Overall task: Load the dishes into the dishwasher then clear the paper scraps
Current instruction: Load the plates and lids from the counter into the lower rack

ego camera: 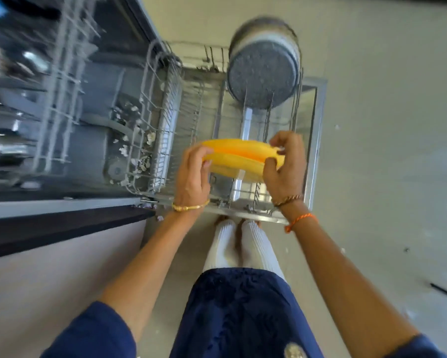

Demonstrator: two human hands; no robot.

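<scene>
Nearest, above the front edge of the pulled-out lower rack (310,161), the left hand (191,179) and right hand (285,166) each hold an end of two stacked yellow plates (239,153), fingers curled over the rims and the stack tilted on edge just over the rack's wires. At the far end of that rack a speckled grey pot (262,73) stands on its side between the tines. Left of the rack, white paper scraps (137,156) lie scattered on the open dishwasher door (93,151).
</scene>
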